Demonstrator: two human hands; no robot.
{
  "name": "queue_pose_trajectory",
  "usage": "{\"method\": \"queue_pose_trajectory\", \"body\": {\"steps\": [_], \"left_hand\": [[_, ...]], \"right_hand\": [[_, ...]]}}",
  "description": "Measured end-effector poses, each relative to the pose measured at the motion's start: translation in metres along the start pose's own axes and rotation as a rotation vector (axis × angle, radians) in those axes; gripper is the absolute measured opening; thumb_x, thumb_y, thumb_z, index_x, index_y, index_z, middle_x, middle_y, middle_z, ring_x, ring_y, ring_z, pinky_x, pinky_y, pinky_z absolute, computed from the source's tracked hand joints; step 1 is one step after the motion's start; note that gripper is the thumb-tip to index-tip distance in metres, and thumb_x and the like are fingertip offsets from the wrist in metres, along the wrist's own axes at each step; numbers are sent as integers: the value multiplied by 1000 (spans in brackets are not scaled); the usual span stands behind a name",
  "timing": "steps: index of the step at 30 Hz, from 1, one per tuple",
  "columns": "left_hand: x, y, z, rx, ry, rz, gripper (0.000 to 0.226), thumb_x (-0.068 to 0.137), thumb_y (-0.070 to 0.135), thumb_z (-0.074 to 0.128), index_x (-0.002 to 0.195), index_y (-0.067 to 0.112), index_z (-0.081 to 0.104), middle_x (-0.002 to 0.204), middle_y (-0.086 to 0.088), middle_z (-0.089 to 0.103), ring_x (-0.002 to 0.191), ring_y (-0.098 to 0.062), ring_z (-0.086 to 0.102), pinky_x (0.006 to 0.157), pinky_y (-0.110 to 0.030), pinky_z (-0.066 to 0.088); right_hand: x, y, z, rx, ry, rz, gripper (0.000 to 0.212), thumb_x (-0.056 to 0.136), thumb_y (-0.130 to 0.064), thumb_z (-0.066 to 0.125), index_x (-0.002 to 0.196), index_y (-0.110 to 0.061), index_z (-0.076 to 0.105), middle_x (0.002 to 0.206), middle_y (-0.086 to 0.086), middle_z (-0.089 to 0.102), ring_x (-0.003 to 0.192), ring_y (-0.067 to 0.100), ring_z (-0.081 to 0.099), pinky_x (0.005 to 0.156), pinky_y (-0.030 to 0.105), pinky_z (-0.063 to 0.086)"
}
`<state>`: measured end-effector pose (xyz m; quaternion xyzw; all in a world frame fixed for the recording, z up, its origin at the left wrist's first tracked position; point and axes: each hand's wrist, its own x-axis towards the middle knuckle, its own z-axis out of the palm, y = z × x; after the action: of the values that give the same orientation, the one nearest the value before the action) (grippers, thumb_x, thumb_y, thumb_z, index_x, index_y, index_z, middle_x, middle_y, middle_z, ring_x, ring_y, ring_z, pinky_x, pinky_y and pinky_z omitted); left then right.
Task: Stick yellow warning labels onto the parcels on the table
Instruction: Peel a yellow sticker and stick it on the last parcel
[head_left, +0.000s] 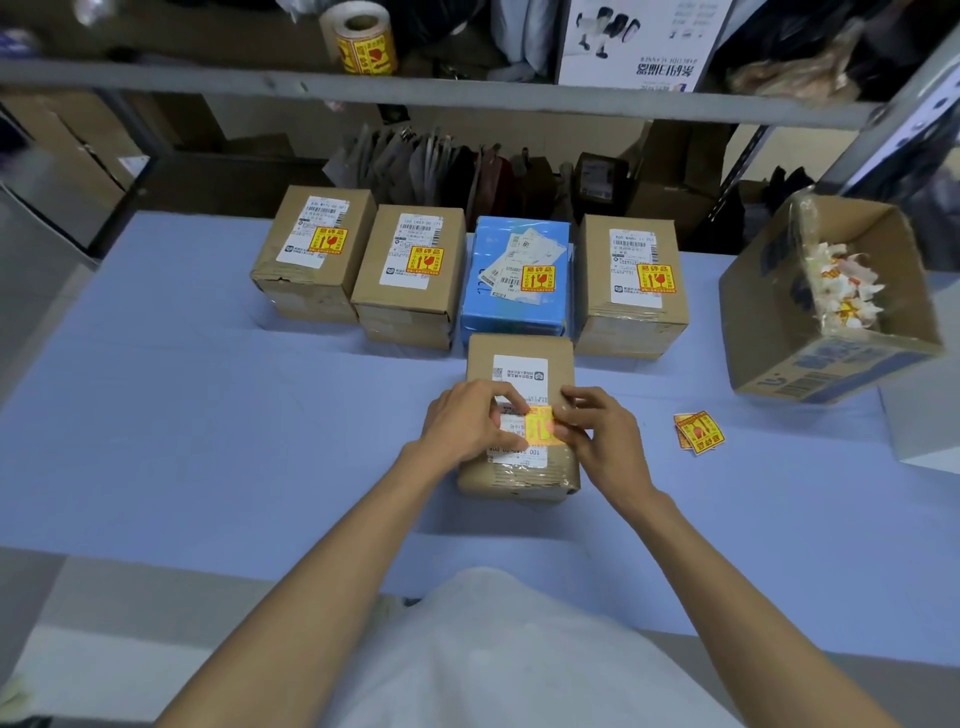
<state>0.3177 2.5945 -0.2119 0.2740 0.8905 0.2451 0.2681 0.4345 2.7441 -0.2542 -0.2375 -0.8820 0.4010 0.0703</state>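
Blue table (156, 415), centre: left hand (467, 421) and right hand (602, 436), each grip pinching one yellow label (540, 428) atop a brown parcel (560, 364). Metal shelf (467, 96) crosses the upper frame.

The blue table (208, 415) bears 5 parcels (410, 280), 1 open carton (831, 364), loose labels (698, 432).

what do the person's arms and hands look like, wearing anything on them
The left hand and right hand are bare: no gloves, rings or watch visible. Both forearms are uncovered, no sleeve in view. A white top shows below them.
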Motion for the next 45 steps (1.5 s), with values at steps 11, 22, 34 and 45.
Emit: {"method": "queue_pose_trajectory", "body": {"steps": [11,22,34,45], "left_hand": [[-1,9,7,-12,32,-40,39,58,44,86,90,34,66,69,12,57,78,-13,58,61,-26,36],[6,12,6,4,53,-28,27,71,30,77,95,40,68,71,12,57,90,-19,61,69,-27,40],[15,20,-22,-369,-109,-21,38,93,0,41,128,12,34,117,-7,40,104,-16,44,73,-20,42],[20,45,-40,-809,322,96,18,70,11,82,69,26,72,76,1,73,80,-16,71,76,-31,56]], "right_hand": [[0,1,-3,-2,-23,-71,30,74,-19,80,102,-9,75,123,4,64,101,24,65,88,44,54],[4,-9,-4,-162,-66,-74,35,76,-28,78,110,-17,74,127,-1,58,110,21,53,88,37,48],[18,-47,-13,-41,128,-95,26,85,-5,63,108,-14,70,106,2,69,91,15,62,78,30,54],[24,-93,-44,268,191,-170,17,82,-8,73,98,-11,74,84,-4,73,75,4,68,71,16,55]]}}
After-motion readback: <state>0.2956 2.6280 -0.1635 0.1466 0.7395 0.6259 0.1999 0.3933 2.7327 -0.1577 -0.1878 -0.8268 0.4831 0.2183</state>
